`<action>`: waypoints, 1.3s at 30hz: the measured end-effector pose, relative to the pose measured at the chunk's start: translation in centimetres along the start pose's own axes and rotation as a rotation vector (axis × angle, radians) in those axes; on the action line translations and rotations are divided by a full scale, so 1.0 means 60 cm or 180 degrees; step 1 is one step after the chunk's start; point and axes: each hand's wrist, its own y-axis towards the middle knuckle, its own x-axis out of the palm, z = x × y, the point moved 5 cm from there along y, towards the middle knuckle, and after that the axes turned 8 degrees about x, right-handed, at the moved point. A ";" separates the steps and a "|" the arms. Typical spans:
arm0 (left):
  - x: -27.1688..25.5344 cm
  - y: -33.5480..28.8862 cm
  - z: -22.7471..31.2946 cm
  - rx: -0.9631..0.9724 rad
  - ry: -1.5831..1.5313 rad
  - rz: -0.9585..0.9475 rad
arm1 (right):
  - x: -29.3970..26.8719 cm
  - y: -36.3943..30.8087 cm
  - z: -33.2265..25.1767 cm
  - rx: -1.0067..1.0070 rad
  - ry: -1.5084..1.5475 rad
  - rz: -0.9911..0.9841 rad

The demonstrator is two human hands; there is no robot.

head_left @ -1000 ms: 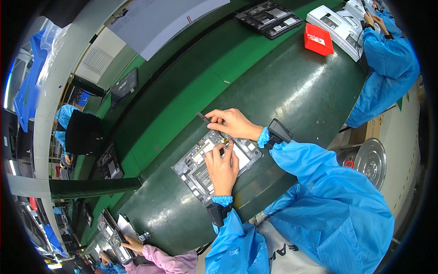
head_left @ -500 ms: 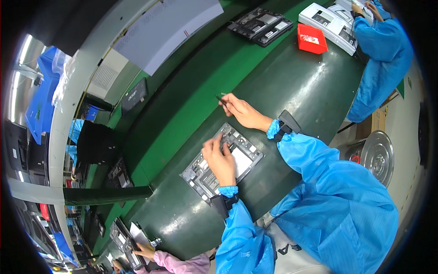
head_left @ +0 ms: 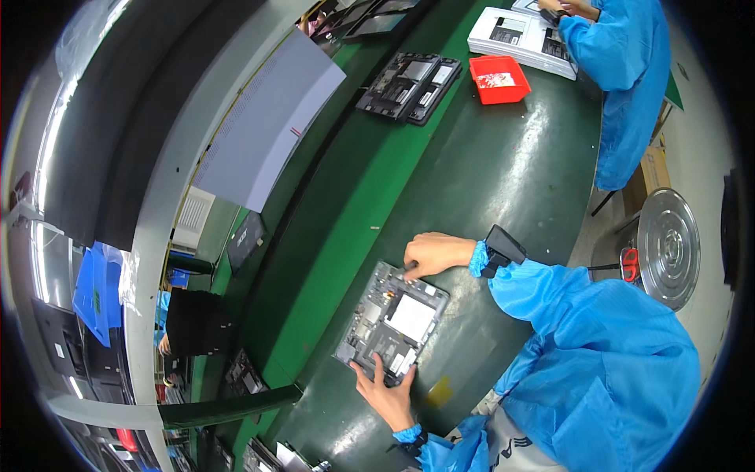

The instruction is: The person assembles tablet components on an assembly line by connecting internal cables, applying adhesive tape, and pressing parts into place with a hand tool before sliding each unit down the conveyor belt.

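Looks like your laptop chassis [head_left: 384, 328] is mostly populated but open-topped on the green bench [head_left: 487, 181], your left hand [head_left: 389, 403] spread at its near edge, right hand [head_left: 439, 253] curled by the far corner, can't tell if it's gripping anything.

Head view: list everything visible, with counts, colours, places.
Open electronics chassis: 1, grey and black, bench centre
Bench: 1, green, beneath it
Tray: 1, red, upper right
Casings: stack, count unclear, white, top right
Dark chassis units: 2, black, upper middle
Perforated panel: 1, grey, upper left
Metal disc: 1, silver, right
Looped thing: 1, red, beside disc
Near co-worker: 1, blue, top right
Blue plastic: count unclear, blue, left; others there indistinct
Own sleeves: 2, blue, lower right
Left grip: 1, bare, on chassis's lower edge
Right grip: 1, bare, by upper corner
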 end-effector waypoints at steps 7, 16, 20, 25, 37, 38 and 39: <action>0.059 0.269 -0.063 0.0177 -0.0259 0.0482 | -0.082 -0.025 0.009 0.0625 0.0458 0.2067; -0.015 0.095 0.072 0.0981 -0.0764 0.0720 | -0.118 -0.248 -0.003 0.0347 0.1414 0.2752; 0.014 -0.141 0.110 0.1279 -0.0603 -0.0137 | -0.048 -0.366 0.021 0.1272 0.2165 0.1587; 0.044 -0.144 0.155 0.1096 -0.0320 -0.0482 | 0.058 -0.392 -0.024 0.1322 0.3016 0.0639; 0.062 -0.143 0.168 0.1279 -0.0300 -0.0006 | 0.129 -0.321 -0.074 0.0569 0.1703 0.0831; 0.062 -0.142 0.172 0.1321 -0.0289 0.0007 | 0.130 -0.322 -0.075 0.0570 0.1681 0.0794; 0.062 -0.138 0.171 0.1308 -0.0300 0.0019 | 0.131 -0.317 -0.079 0.0543 0.1630 0.0794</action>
